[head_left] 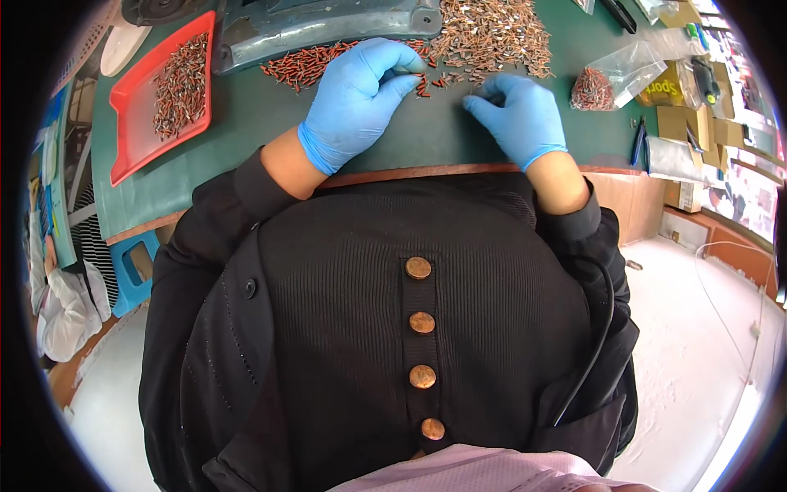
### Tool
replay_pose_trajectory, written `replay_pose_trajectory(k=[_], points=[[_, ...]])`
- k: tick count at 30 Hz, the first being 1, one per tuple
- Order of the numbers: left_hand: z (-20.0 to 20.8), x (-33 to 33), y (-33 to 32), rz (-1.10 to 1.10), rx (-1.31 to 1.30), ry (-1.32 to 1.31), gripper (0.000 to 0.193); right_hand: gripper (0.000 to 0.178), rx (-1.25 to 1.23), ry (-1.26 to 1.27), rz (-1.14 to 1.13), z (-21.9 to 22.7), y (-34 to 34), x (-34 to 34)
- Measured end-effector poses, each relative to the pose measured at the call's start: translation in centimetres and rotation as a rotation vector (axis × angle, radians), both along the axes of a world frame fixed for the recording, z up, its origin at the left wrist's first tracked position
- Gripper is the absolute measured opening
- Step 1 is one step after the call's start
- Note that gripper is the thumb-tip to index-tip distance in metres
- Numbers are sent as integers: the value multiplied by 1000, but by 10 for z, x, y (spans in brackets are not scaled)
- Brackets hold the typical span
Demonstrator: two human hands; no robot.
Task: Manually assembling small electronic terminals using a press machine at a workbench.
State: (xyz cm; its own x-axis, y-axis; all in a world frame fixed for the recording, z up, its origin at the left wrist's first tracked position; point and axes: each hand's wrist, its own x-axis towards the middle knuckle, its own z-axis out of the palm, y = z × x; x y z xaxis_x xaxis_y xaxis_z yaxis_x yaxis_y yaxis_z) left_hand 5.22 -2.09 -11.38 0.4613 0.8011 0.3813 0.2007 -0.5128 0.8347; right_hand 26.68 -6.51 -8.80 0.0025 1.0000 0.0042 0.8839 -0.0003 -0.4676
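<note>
My left hand point(354, 100), in a blue glove, curls at the near edge of a spread of small red parts with metal ends point(307, 66). Its thumb and index finger bend toward each other beside a few loose red pieces point(423, 87); what they grip, if anything, is too small to make out. My right hand point(522, 117), gloved likewise, rests on the green table point(438, 135), thumb and fingers curled together. Just beyond its fingertips lies a large pile of small copper-coloured and silvery parts point(492, 37). Whatever those fingers hold is hidden.
A red scoop-shaped tray point(131, 123) with more small parts stands at the left. Behind my left hand is a grey metal machine base point(320, 29). On the right lie a clear bag of red parts point(594, 88), cardboard pieces point(684, 123) and blue-handled pliers point(639, 143).
</note>
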Motion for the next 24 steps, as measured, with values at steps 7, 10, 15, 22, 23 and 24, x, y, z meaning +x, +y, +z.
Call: replay_pose_trajectory(k=[7, 10, 15, 22, 23, 24], points=[[2, -1, -4, -3, -125, -75, 14, 23, 38, -208, -11, -9, -6, -16], [0, -4, -8, -13, -154, -74, 16, 21, 56, -342, 30, -15, -8, -18], [9, -5, -20, -39, -277, -187, 17, 16, 121, 18, 116, -4, -21, -11], [50, -9, -44, -134, -298, -312, 18, 14, -383, 1039, 74, 43, -34, -30], [52, -10, -47, -129, -293, -309, 18, 14, -402, 1085, 77, 44, -35, -33], [53, -10, -49, -125, -292, -349, 18, 15, -421, 1130, 80, 45, -36, -36]])
